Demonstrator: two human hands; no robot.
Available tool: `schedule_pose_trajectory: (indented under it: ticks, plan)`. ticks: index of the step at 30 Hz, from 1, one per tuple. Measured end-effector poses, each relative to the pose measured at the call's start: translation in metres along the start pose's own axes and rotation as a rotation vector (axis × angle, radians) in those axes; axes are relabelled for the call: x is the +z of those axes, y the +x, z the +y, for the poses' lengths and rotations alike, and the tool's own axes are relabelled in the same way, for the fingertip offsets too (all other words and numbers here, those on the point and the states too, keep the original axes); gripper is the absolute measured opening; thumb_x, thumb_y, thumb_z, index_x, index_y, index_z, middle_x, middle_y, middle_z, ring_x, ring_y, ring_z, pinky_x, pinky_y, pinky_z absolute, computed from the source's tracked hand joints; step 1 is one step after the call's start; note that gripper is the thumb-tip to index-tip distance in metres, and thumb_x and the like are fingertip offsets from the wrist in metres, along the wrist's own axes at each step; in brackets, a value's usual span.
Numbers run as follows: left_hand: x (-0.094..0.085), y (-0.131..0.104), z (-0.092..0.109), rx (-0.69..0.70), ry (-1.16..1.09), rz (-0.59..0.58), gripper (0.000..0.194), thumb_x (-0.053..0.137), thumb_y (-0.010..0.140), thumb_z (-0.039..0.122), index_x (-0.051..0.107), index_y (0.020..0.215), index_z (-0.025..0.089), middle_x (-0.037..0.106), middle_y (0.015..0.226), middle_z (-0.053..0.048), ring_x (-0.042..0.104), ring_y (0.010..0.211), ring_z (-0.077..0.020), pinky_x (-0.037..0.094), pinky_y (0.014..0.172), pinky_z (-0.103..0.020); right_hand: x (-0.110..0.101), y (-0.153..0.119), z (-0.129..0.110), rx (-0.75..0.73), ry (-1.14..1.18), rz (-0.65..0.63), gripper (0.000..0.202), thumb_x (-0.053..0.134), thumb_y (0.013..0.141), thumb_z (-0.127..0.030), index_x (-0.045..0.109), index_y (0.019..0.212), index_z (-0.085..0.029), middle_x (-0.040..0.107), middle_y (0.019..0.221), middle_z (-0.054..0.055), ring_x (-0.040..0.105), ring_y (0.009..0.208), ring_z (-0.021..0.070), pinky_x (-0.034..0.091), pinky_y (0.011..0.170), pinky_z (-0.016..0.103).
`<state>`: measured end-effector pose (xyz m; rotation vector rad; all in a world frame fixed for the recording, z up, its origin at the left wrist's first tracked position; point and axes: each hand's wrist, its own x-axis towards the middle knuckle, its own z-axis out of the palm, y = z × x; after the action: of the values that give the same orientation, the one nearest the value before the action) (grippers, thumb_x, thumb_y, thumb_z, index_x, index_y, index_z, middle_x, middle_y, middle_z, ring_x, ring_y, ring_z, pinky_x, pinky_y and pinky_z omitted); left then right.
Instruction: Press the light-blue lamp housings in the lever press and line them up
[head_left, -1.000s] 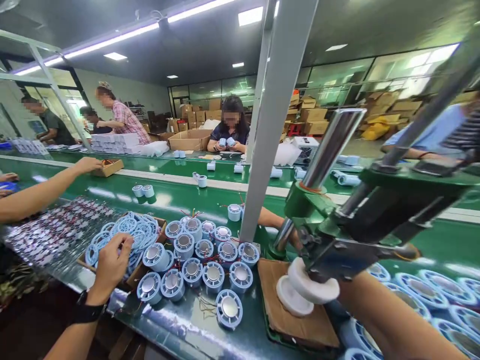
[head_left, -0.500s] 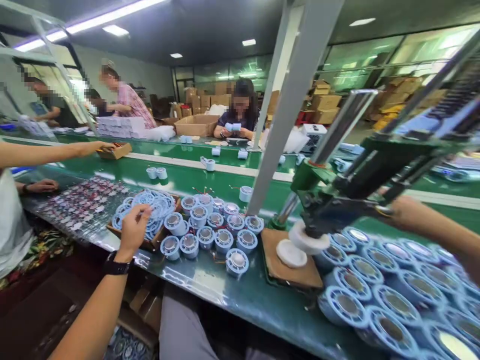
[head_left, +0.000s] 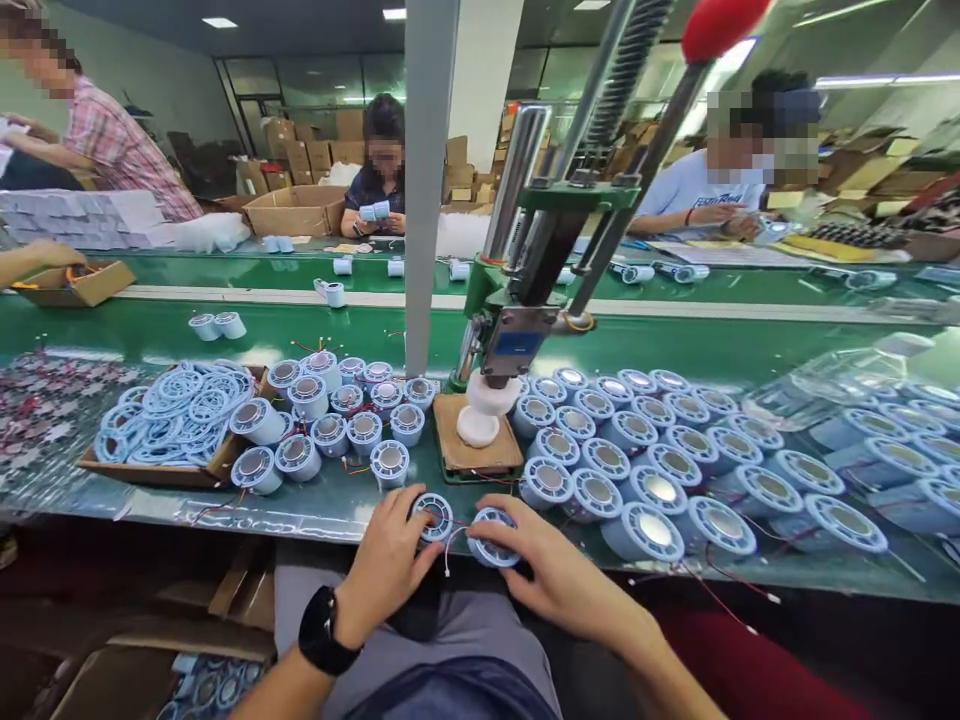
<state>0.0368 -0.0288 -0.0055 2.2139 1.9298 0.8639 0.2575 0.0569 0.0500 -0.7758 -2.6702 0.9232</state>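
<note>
At the table's near edge my left hand (head_left: 391, 555) grips a blue ring-topped part (head_left: 433, 517), fingers at its left side and thumb in front. To its right, my right hand (head_left: 544, 555) is wrapped round a blue cylinder (head_left: 493, 537) with a ring on top. A thin wire with a white plug hangs between the two parts. Just beyond them stands a hand press (head_left: 517, 335) with a white round die (head_left: 478, 427) on a brown board (head_left: 450, 420).
Blue rings fill a cardboard tray (head_left: 221, 473) at the left. Blue cylinders (head_left: 330, 433) stand left of the press, and many more (head_left: 606, 456) to its right. People sit or stand beyond the green conveyor (head_left: 300, 325).
The view has swung right. My left hand has moved from the ring tray to a part at the table edge. My right hand has come from the far right to the other part.
</note>
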Motion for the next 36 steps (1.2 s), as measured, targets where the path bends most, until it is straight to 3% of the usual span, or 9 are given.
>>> schedule_pose_trajectory:
  ticks: [5, 9, 13, 16, 21, 25, 29, 33, 36]
  plan:
    - [-0.006, 0.002, -0.004, -0.090, -0.094, -0.017, 0.035, 0.068, 0.079, 0.014, 0.059, 0.112, 0.019, 0.057, 0.138, -0.013, 0.051, 0.125, -0.0309, 0.049, 0.102, -0.053, 0.026, 0.004, 0.017, -0.065, 0.104, 0.318, 0.048, 0.037, 0.072, 0.000, 0.066, 0.102, -0.023, 0.037, 0.148, 0.004, 0.038, 0.140, 0.0214, 0.040, 0.114, 0.045]
    - [-0.008, 0.006, -0.003, -0.080, -0.105, -0.070, 0.053, 0.068, 0.077, 0.011, 0.053, 0.127, 0.022, 0.061, 0.134, -0.010, 0.054, 0.120, -0.0301, 0.049, 0.101, -0.052, 0.053, 0.007, 0.019, -0.045, 0.162, 0.575, 0.045, 0.055, 0.087, -0.018, 0.049, 0.131, -0.025, 0.040, 0.145, 0.011, 0.046, 0.134, 0.0219, 0.050, 0.105, 0.039]
    - [-0.009, 0.007, 0.007, -0.162, -0.158, 0.154, 0.050, 0.067, 0.083, 0.020, 0.049, 0.130, 0.021, 0.065, 0.123, -0.010, 0.062, 0.111, -0.0257, 0.054, 0.095, -0.043, 0.075, 0.022, 0.014, 0.029, 0.137, 0.744, 0.054, 0.064, 0.083, -0.021, 0.046, 0.133, -0.023, 0.052, 0.134, 0.011, 0.053, 0.127, 0.0222, 0.051, 0.104, 0.038]
    - [-0.013, 0.011, 0.022, -0.140, -0.148, 0.228, 0.058, 0.067, 0.085, 0.025, 0.042, 0.137, 0.021, 0.064, 0.126, -0.010, 0.064, 0.110, -0.0249, 0.054, 0.094, -0.041, 0.083, 0.035, 0.010, -0.003, 0.201, 0.688, 0.062, 0.064, 0.078, -0.015, 0.043, 0.136, -0.022, 0.060, 0.127, 0.009, 0.062, 0.117, 0.0198, 0.054, 0.100, 0.033]
    - [-0.014, 0.022, 0.040, -0.109, -0.060, 0.137, 0.068, 0.066, 0.080, 0.016, 0.038, 0.142, 0.020, 0.064, 0.128, -0.011, 0.061, 0.115, -0.0264, 0.052, 0.098, -0.042, 0.086, 0.046, 0.008, -0.021, 0.326, 0.616, 0.080, 0.064, 0.079, -0.013, 0.028, 0.150, -0.023, 0.062, 0.129, 0.007, 0.064, 0.115, 0.0164, 0.054, 0.100, 0.027]
    - [-0.011, 0.025, 0.040, -0.179, -0.082, 0.159, 0.067, 0.064, 0.080, 0.015, 0.037, 0.142, 0.020, 0.061, 0.131, -0.012, 0.059, 0.119, -0.0273, 0.052, 0.099, -0.043, 0.084, 0.045, 0.008, -0.014, 0.339, 0.623, 0.085, 0.061, 0.079, -0.012, 0.022, 0.154, -0.023, 0.062, 0.130, 0.007, 0.064, 0.117, 0.0165, 0.055, 0.098, 0.026]
    - [-0.010, 0.024, 0.034, -0.168, -0.189, 0.099, 0.068, 0.062, 0.081, 0.015, 0.036, 0.143, 0.024, 0.060, 0.133, -0.011, 0.058, 0.121, -0.0267, 0.051, 0.101, -0.043, 0.084, 0.045, 0.008, 0.042, 0.354, 0.569, 0.092, 0.054, 0.076, -0.007, 0.012, 0.157, -0.021, 0.061, 0.131, 0.008, 0.064, 0.118, 0.0178, 0.055, 0.098, 0.029]
    - [-0.002, 0.019, 0.027, -0.193, -0.282, 0.050, 0.063, 0.058, 0.086, 0.022, 0.036, 0.145, 0.020, 0.056, 0.139, -0.014, 0.054, 0.127, -0.0286, 0.048, 0.105, -0.047, 0.086, 0.041, 0.015, 0.036, 0.255, 0.470, 0.080, 0.052, 0.079, -0.009, 0.028, 0.154, -0.018, 0.054, 0.140, 0.012, 0.057, 0.127, 0.0213, 0.051, 0.106, 0.035]
    - [0.005, 0.017, 0.024, -0.263, -0.371, 0.008, 0.056, 0.057, 0.086, 0.026, 0.043, 0.139, 0.016, 0.057, 0.139, -0.016, 0.056, 0.127, -0.0296, 0.050, 0.104, -0.047, 0.057, 0.030, 0.013, -0.021, 0.072, 0.278, 0.076, 0.055, 0.080, -0.010, 0.034, 0.153, -0.016, 0.042, 0.150, 0.013, 0.046, 0.138, 0.0240, 0.047, 0.112, 0.038]
